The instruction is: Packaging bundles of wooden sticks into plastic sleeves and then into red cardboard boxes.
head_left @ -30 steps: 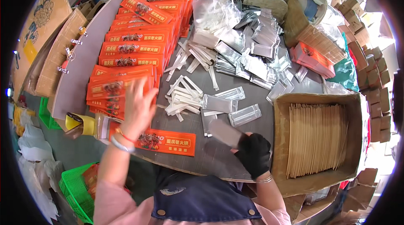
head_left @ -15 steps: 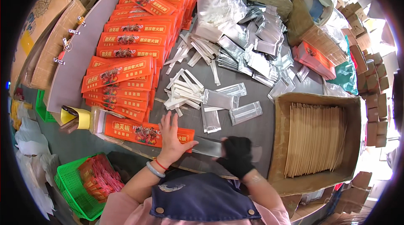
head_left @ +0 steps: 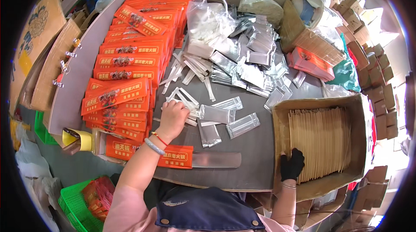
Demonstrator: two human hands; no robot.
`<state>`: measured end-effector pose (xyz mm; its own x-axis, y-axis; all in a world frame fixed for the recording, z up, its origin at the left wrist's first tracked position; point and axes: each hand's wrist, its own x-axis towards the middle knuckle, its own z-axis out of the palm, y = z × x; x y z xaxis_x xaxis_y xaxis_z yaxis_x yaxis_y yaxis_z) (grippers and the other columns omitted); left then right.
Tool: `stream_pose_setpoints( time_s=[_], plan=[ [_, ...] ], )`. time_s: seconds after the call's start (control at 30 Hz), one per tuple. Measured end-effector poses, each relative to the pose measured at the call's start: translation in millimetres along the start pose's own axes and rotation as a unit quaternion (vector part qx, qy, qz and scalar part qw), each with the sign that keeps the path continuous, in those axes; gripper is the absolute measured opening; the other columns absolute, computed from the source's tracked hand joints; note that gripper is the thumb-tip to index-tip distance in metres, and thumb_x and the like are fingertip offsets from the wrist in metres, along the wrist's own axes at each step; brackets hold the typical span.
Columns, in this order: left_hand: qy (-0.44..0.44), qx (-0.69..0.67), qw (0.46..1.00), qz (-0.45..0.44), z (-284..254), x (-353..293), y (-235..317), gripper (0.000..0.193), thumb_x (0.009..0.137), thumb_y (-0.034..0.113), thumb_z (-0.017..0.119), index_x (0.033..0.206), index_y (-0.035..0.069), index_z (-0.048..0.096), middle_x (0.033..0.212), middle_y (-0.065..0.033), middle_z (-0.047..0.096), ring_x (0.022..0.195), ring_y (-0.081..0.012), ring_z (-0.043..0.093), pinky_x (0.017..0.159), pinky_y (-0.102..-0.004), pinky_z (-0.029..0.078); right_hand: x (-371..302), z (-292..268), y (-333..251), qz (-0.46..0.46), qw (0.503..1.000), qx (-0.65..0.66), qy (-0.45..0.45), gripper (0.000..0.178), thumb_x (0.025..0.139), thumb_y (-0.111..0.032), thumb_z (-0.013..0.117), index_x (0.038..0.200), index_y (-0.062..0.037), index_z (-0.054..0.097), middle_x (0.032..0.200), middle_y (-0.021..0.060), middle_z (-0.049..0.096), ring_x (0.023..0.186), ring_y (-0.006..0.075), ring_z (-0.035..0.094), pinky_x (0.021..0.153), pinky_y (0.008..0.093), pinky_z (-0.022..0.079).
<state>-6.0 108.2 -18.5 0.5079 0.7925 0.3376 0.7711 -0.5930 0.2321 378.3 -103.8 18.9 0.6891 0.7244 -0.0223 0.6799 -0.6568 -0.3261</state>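
Observation:
My left hand [head_left: 174, 119], fingers curled down, is at the near edge of a pile of slim white strips [head_left: 189, 97]; whatever is in its fingers is hidden. My right hand [head_left: 292, 165], in a black glove, reaches into a cardboard box [head_left: 281, 123]. Its fingers close on the left edge of a row of thin wooden chopsticks [head_left: 320, 141]. Below my left forearm lies a red printed sleeve [head_left: 175, 157] on the near table edge, with a smooth grey, see-through flat strip [head_left: 216, 159] sticking out of its right end.
Overlapping red sleeves [head_left: 125, 63] fill the table's left side. Clear flat packets [head_left: 242, 125] lie mid-table, with a larger silvery heap [head_left: 255, 67] and a plastic bag [head_left: 210, 24] behind. A yellow-wrapped holder [head_left: 84, 140] stands at the left edge; a green basket [head_left: 73, 201] sits below.
My left hand has left the red sleeve and moved up to the white strips. My right hand has gone from the grey strip rightward into the box of chopsticks.

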Motion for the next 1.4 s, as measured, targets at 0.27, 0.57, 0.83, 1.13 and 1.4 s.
stream_pose_setpoints(
  time_s=[0.27, 0.57, 0.83, 1.13, 1.4],
  plan=[
    [-0.029, 0.072, 0.996, -0.052, -39, 10, 30, 0.005, 0.079, 0.010, 0.066, 0.075, 0.009, 0.065, 0.081, -0.0051, 0.060, 0.085, -0.0265, 0.055, 0.076, -0.0408, 0.039, 2, 1, 14, 0.050, 0.971, -0.228, -0.060, 0.018, 0.087, -0.016, 0.060, 0.099, -0.0042, 0.059, 0.098, 0.0166, 0.060, 0.095, 0.0359, 0.059, 0.081, 0.0478, 0.048],
    [-0.030, -0.164, 0.985, -0.046, 54, 34, 150, 0.018, 0.075, 0.015, 0.075, 0.085, 0.007, 0.063, 0.090, -0.0115, 0.060, 0.089, -0.0327, 0.057, 0.076, -0.0452, 0.045, -5, 6, 21, 0.058, 0.990, -0.132, 0.008, 0.017, 0.087, -0.013, 0.058, 0.100, -0.0029, 0.055, 0.101, 0.0181, 0.056, 0.097, 0.0374, 0.057, 0.084, 0.0473, 0.047],
    [-0.079, -0.150, 0.983, -0.067, 58, 45, 152, 0.035, 0.069, 0.021, 0.083, 0.094, 0.009, 0.062, 0.090, -0.0092, 0.062, 0.090, -0.0301, 0.059, 0.076, -0.0443, 0.044, -8, 10, 29, 0.065, 0.988, -0.142, 0.001, 0.022, 0.085, -0.010, 0.059, 0.104, -0.0033, 0.051, 0.101, 0.0182, 0.055, 0.097, 0.0378, 0.055, 0.083, 0.0471, 0.048],
    [-0.347, -0.328, 0.873, -0.097, -21, 2, 109, 0.024, 0.066, 0.021, 0.084, 0.082, 0.014, 0.068, 0.078, -0.0056, 0.063, 0.077, -0.0260, 0.061, 0.075, -0.0420, 0.043, -4, 24, 44, 0.013, 0.965, -0.258, 0.038, 0.024, 0.086, -0.018, 0.061, 0.104, -0.0051, 0.052, 0.101, 0.0144, 0.056, 0.096, 0.0320, 0.058, 0.079, 0.0448, 0.050],
    [-0.147, -0.196, 0.970, -0.006, -31, -61, 106, 0.043, 0.061, 0.025, 0.086, 0.100, 0.015, 0.072, 0.093, -0.0014, 0.060, 0.092, -0.0240, 0.054, 0.080, -0.0388, 0.042, -1, 18, 33, 0.035, 0.973, -0.222, -0.045, 0.022, 0.089, -0.013, 0.059, 0.107, -0.0014, 0.054, 0.107, 0.0172, 0.058, 0.103, 0.0333, 0.058, 0.083, 0.0439, 0.050]
  ],
)
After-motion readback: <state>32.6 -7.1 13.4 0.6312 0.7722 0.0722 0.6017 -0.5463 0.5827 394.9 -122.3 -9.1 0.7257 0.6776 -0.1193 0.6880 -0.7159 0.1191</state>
